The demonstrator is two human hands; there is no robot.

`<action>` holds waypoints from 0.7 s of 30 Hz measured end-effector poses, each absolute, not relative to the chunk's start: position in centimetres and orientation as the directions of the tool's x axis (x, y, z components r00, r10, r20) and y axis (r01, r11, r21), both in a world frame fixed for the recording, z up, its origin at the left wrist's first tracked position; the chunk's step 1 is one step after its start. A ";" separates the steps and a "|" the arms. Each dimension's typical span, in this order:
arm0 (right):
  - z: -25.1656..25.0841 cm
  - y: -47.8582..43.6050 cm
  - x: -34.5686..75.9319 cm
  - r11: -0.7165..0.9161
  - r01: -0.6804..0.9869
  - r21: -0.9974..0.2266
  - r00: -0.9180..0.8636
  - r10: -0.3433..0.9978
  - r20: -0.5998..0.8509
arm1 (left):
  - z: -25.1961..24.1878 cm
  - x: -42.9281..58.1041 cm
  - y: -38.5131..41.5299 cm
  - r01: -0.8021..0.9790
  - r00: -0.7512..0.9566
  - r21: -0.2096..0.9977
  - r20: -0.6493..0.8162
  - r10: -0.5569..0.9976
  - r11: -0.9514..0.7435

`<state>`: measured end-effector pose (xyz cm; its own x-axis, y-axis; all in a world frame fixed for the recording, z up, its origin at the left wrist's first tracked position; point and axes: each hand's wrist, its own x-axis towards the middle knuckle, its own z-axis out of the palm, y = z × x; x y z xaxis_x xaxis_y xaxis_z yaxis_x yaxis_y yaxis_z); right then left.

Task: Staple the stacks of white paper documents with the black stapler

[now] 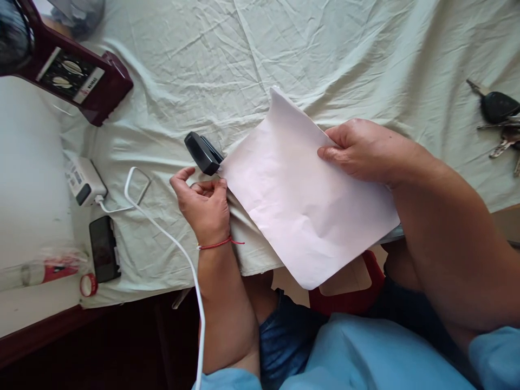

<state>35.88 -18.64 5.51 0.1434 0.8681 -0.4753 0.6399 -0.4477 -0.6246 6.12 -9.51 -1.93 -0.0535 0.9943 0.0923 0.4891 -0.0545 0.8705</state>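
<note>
White paper (309, 184), seemingly more than one sheet, slants over the table's front edge with its far corner curled up. My right hand (361, 149) grips its right edge, thumb on top and fingers underneath. A black stapler (203, 153) lies at the paper's left corner; whether that corner is inside its jaw is unclear. My left hand (205, 200), with a red string bracelet (215, 245) at the wrist, is just below the stapler. Its thumb and a finger are pinched together beside the paper's corner, and what they hold is too small to make out.
A pale cloth (284, 43) covers the table. On the left are a dark red appliance (93, 81), a white box (86, 181) with a white cable (170, 235), a phone (104, 249) and a red tape roll (88, 284). Keys (499, 111) lie far right.
</note>
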 end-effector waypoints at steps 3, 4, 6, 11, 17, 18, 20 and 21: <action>5.6 -18.7 35.9 -0.455 0.634 -0.625 0.137 0.862 -0.487 | -1.5 6.8 -10.0 0.588 -0.076 0.793 0.254 0.964 -0.163; 5.7 -18.7 35.9 -0.465 0.630 -0.622 0.142 0.856 -0.497 | -1.4 6.9 -10.1 0.615 -0.062 0.769 0.270 0.961 -0.176; 5.7 -18.7 35.8 -0.479 0.626 -0.615 0.152 0.849 -0.506 | -1.4 6.8 -10.1 0.659 -0.034 0.725 0.296 0.955 -0.201; 5.8 -18.7 35.9 -0.461 0.627 -0.628 0.145 0.861 -0.488 | -1.7 6.2 -10.1 0.760 0.023 0.603 0.347 0.938 -0.242; 5.8 -18.8 35.6 -0.453 0.564 -0.690 0.200 0.886 -0.418 | -2.2 6.5 -10.1 0.700 0.009 0.688 0.263 0.965 -0.194; 5.7 -18.8 35.7 -0.455 0.550 -0.700 0.230 0.888 -0.397 | -2.4 6.6 -10.0 0.683 -0.008 0.706 0.267 0.964 -0.190; 5.4 -18.9 35.8 -0.464 0.523 -0.715 0.325 0.884 -0.336 | -2.6 6.7 -10.0 0.661 -0.030 0.727 0.273 0.961 -0.186; 5.1 -18.9 35.9 -0.457 0.495 -0.740 0.377 0.879 -0.291 | -2.7 6.7 -10.0 0.645 -0.039 0.741 0.274 0.961 -0.185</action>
